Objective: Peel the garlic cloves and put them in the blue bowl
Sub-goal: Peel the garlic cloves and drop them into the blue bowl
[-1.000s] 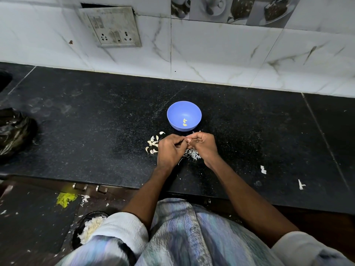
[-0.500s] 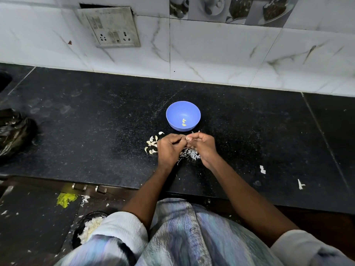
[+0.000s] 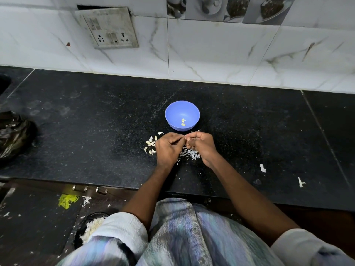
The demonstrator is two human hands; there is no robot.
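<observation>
Pinching one small clove between them, left hand (image 3: 167, 148) and right hand (image 3: 201, 144) meet fingertip to fingertip. Light, firm, papery skin: grip ends. Unpeeled cloves (image 3: 151, 144) beside; blue bowl (image 3: 175, 110) beyond.

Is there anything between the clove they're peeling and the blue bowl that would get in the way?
Nothing visible does. The left hand and right hand pinch a clove between them, though it is mostly hidden. The blue bowl sits just behind the hands, open on top, with only bare counter between.
</observation>
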